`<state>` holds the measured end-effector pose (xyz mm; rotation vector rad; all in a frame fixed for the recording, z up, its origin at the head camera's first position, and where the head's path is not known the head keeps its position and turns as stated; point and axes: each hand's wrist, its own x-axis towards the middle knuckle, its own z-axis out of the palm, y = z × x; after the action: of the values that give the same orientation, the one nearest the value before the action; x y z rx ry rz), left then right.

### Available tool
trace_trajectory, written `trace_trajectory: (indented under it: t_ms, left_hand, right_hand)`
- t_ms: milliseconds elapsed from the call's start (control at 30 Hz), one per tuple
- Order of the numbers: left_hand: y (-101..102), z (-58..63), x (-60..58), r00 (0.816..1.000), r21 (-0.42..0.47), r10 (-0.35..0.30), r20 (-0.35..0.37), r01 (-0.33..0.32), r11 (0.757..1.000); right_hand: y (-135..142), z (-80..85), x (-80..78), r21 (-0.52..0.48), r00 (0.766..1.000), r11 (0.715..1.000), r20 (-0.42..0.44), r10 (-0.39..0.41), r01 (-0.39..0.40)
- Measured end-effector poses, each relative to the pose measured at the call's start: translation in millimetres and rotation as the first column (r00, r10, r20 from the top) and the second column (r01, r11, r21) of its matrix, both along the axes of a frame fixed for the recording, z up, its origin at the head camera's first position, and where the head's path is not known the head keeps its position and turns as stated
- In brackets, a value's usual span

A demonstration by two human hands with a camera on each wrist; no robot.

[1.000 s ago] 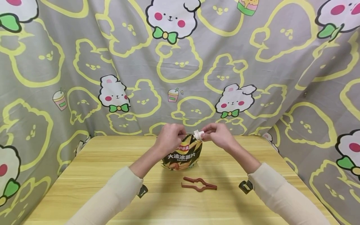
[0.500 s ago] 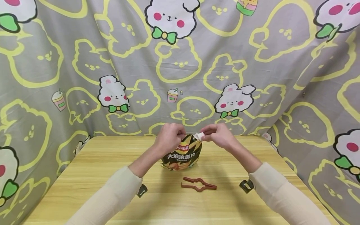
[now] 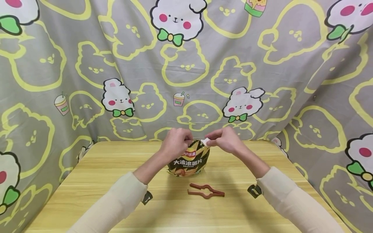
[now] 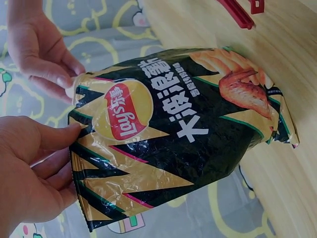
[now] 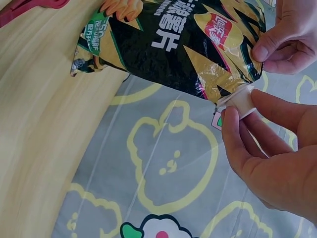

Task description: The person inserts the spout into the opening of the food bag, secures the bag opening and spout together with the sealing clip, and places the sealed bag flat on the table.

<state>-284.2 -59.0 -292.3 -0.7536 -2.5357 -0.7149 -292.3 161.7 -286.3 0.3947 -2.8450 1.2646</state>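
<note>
A black and gold bag of potato chips (image 3: 187, 163) stands on the table, its top edge raised. My left hand (image 3: 176, 142) pinches that top edge, thumb on the printed front in the left wrist view. My right hand (image 3: 225, 139) pinches a small white plastic piece (image 5: 239, 101) between thumb and fingers. In the right wrist view, this piece sits at the bag's top corner and seems to touch it; whether it grips the film is unclear. Nearer me, a reddish-brown tong-shaped clip (image 3: 206, 191) lies on the table, its arms spread.
The wooden table (image 3: 116, 200) has its far edge just behind the bag. A grey cartoon-print curtain (image 3: 186, 64) hangs behind and at both sides. Dark straps (image 3: 254, 191) hang below the sleeves.
The white piece has turned and dipped slightly against the bag's corner, with my right fingers moving a little left. My left hand and the clip hold their places.
</note>
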Motion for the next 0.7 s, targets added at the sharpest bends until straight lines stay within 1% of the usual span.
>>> trace_trajectory:
  t_ms: [333, 567, 700]
  left_hand:
    - [-0.8, 0.0, -0.8, 1.000, 0.010, -0.007, 0.013, 0.006, 1.000]
    - [0.0, 0.2, -0.5, 1.000, 0.008, -0.005, 0.004, 0.005, 1.000]
    - [0.4, -0.4, -0.2, 1.000, 0.007, -0.007, -0.001, 0.007, 1.000]
  right_hand:
    - [-1.4, 0.8, 1.1, -0.012, 1.000, 1.000, 0.020, -0.014, 0.014]
    - [-1.7, -1.1, 0.6, 0.010, 1.000, 1.000, -0.020, -0.008, 0.008]
    - [-2.6, -2.9, -0.7, 0.001, 1.000, 1.000, -0.029, -0.008, 0.008]
